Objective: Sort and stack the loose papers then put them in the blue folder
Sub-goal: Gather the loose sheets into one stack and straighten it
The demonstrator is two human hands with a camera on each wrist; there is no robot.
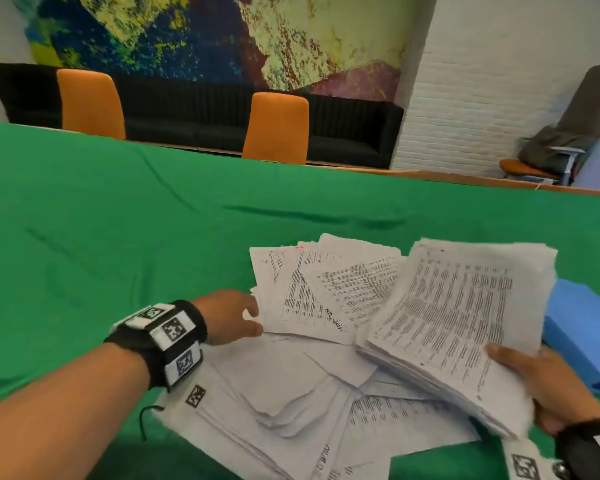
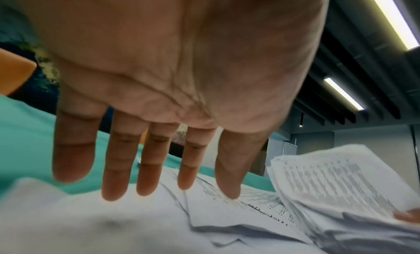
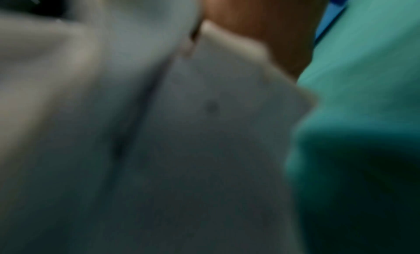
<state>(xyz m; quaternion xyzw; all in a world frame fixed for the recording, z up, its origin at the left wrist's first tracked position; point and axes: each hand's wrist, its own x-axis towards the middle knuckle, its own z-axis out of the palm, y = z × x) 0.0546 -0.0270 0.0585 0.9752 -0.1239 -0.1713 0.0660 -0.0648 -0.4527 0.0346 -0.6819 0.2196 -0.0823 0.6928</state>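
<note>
A thick paper stack [image 1: 454, 327] is gripped by the right hand [image 1: 548, 386]; the left hand [image 1: 229, 317], fingers [image 2: 115, 168] extended, is held over the loose papers [image 1: 326, 292].

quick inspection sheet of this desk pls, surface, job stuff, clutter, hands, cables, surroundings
surface: table under a creased green cloth.
job's things: loose printed white papers fanned and overlapping; thick stack of printed sheets raised at a tilt; blue folder at the right, partly behind that stack.
clutter: nothing seen.
grippers: left hand open, fingers straight, at the loose sheets' edge; right hand grips the stack's lower edge.
cables: thin black cord by the left wrist band.
surroundings: two orange chairs, black sofa, painted wall.
</note>
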